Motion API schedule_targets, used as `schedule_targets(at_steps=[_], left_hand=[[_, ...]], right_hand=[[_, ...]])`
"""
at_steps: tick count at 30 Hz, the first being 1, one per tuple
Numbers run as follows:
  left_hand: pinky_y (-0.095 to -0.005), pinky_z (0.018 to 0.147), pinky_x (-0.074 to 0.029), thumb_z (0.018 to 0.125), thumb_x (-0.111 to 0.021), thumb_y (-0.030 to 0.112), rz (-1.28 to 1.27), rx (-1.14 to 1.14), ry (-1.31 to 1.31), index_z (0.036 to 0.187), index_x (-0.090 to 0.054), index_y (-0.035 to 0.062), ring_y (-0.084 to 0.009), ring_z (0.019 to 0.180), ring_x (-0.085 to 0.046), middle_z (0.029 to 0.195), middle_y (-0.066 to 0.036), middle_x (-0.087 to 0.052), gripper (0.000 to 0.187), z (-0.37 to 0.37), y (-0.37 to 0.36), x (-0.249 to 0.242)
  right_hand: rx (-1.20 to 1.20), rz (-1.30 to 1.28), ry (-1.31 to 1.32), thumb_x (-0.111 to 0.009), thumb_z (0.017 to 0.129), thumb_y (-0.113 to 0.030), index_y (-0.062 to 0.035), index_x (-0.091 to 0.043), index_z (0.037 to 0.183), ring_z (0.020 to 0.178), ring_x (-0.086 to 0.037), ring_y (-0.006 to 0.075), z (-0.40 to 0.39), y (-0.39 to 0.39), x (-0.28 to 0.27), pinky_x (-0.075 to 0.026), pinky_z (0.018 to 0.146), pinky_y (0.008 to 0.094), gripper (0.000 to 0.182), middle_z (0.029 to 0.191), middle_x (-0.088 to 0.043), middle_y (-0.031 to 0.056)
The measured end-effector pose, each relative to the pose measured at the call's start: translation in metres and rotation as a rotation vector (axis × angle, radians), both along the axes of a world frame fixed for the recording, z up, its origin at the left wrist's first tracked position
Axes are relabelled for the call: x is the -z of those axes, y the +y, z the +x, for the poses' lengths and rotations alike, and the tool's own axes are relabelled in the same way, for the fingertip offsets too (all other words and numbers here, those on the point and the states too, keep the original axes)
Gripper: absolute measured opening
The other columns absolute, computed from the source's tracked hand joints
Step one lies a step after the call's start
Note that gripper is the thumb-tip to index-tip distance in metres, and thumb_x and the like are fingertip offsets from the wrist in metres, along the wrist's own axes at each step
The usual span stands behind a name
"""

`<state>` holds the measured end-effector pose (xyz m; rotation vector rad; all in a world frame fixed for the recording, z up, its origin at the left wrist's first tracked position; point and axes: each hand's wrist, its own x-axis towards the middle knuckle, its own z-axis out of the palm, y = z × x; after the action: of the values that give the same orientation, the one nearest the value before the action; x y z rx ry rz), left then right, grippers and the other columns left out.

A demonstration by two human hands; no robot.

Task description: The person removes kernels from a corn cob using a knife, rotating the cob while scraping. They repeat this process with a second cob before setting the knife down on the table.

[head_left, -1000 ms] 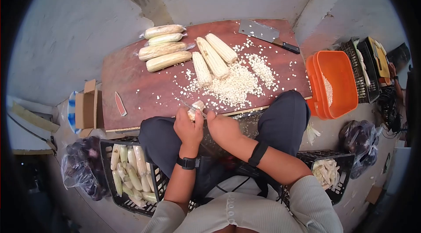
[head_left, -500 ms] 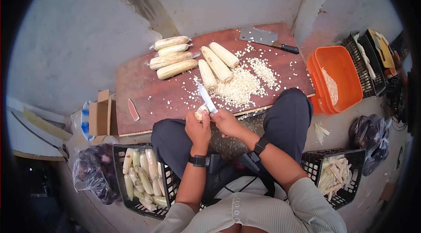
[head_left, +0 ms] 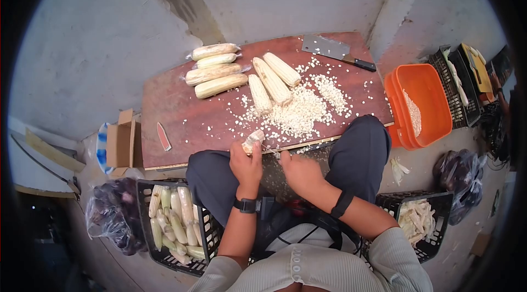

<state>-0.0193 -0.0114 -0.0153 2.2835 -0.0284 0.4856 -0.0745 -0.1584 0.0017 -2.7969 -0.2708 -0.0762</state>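
My left hand [head_left: 246, 164] is closed around a corn cob [head_left: 253, 139] just off the table's front edge. A knife [head_left: 270, 151] is in my right hand [head_left: 302, 172], its thin blade seen nearly edge-on and pointing at the cob. Beyond my hands, loose kernels [head_left: 301, 110] lie heaped on the red-brown table [head_left: 170, 94]. Three bare corn ears [head_left: 271, 81] rest against the heap. To their left is a stack of ears [head_left: 217, 75], some in clear wrap.
A cleaver [head_left: 329, 47] lies at the back right, a small red blade [head_left: 164, 136] at the left. An orange bin [head_left: 403, 121] holds kernels. Crates of corn [head_left: 206, 231] and husks [head_left: 446, 220] flank my legs. A cardboard box [head_left: 121, 143] and bagged dark produce [head_left: 118, 220] sit left.
My right hand has moved right and slightly down, away from my left hand. The knife has turned from pointing up over the table to pointing left at the cob.
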Motion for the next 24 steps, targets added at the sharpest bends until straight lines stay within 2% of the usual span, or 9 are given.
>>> schedule_targets(at_steps=[2,5,11,20,24], left_hand=[[-0.0465,0.068,-0.044,0.085,-0.063,0.029,0.015,0.010,-0.009,0.094,-0.052,-0.0010,-0.0414,0.079,-0.056,0.085,-0.021,-0.056,0.033,0.000,-0.002,-0.001],[-0.0459,0.068,-0.045,0.085,-0.063,0.027,0.015,-0.011,0.009,0.094,-0.053,-0.0011,-0.0411,0.078,-0.057,0.085,-0.021,-0.057,0.030,0.001,-0.003,-0.003],[-0.0467,0.064,-0.044,0.086,-0.061,0.026,0.037,-0.021,0.030,0.095,-0.053,-0.0012,-0.0424,0.075,-0.056,0.083,-0.021,-0.056,0.030,0.008,0.002,-0.003],[-0.0473,0.064,-0.045,0.088,-0.059,0.028,0.034,-0.068,0.012,0.094,-0.053,-0.0010,-0.0422,0.075,-0.056,0.083,-0.021,-0.057,0.030,0.010,0.008,0.008],[-0.0462,0.068,-0.045,0.089,-0.059,0.029,0.065,-0.072,-0.032,0.094,-0.054,-0.0009,-0.0401,0.077,-0.058,0.084,-0.022,-0.058,0.031,0.011,0.004,0.008]], right_hand=[[0.013,-0.012,0.007,-0.052,0.090,-0.017,-0.0060,-0.049,0.086,0.053,-0.062,0.0252,-0.003,0.002,0.006,-0.050,0.046,0.0366,0.013,0.062,-0.058,0.0089],[0.023,0.038,0.106,-0.050,0.084,-0.010,-0.0029,-0.048,0.087,0.055,-0.064,0.0281,0.002,0.004,0.007,-0.050,0.046,0.0393,0.008,0.067,-0.061,0.0145],[-0.001,-0.077,-0.029,-0.051,0.083,-0.011,-0.0034,-0.047,0.085,0.051,-0.062,0.0257,0.009,0.015,0.017,-0.048,0.041,0.0364,0.009,0.063,-0.059,0.0124],[0.010,0.031,0.020,-0.048,0.088,-0.011,-0.0024,-0.047,0.087,0.054,-0.063,0.0272,0.028,0.021,0.018,-0.049,0.044,0.0369,0.008,0.062,-0.059,0.0131],[0.059,0.194,0.215,-0.051,0.092,-0.019,-0.0036,-0.047,0.093,0.055,-0.064,0.0314,0.035,0.014,0.020,-0.052,0.048,0.0403,0.016,0.068,-0.064,0.0135]])
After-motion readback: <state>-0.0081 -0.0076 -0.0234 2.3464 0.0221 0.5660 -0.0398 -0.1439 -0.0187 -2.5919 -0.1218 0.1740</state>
